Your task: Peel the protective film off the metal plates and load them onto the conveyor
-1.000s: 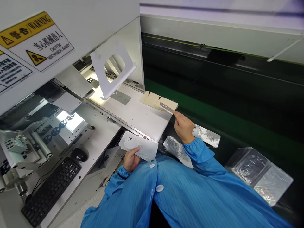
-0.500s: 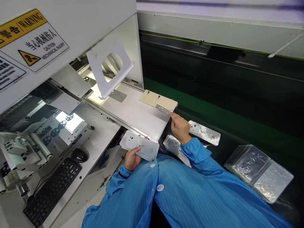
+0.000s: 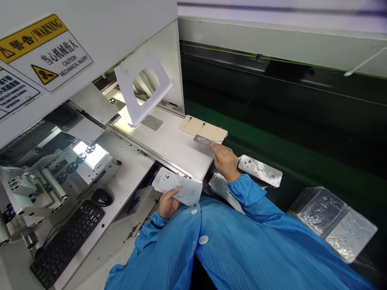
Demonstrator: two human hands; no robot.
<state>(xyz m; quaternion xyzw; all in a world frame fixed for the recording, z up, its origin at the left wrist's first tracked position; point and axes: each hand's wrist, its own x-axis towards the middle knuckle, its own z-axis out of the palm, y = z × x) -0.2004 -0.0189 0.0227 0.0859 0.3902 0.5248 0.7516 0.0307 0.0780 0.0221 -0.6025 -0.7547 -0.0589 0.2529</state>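
Observation:
My left hand (image 3: 168, 204) grips a pale stack of phone back panels (image 3: 187, 189) with camera holes, the thumb on top and the fingers underneath. To its right, my right hand (image 3: 226, 164) holds a single thin grey phone back panel (image 3: 202, 139), also with camera holes, over the right end of the white machine table (image 3: 169, 143). Part of this panel is hidden under the hand. A shiny stack of panels (image 3: 264, 171) lies just beyond my right wrist. Another stack of panels (image 3: 222, 187) is partly covered by my right sleeve.
Wrapped panel bundles (image 3: 326, 213) lie on the dark belt at right. A white bracket (image 3: 127, 86) hangs over the table, where another panel (image 3: 152, 122) lies near a lit area. A cream block (image 3: 202, 127) edges the table. A keyboard (image 3: 68, 243) and mouse (image 3: 102, 197) are at left.
My right hand has shifted slightly left with its panel, which now lies flatter and shows more of its length. My left hand and its stack stay nearly still. The view has shifted slightly.

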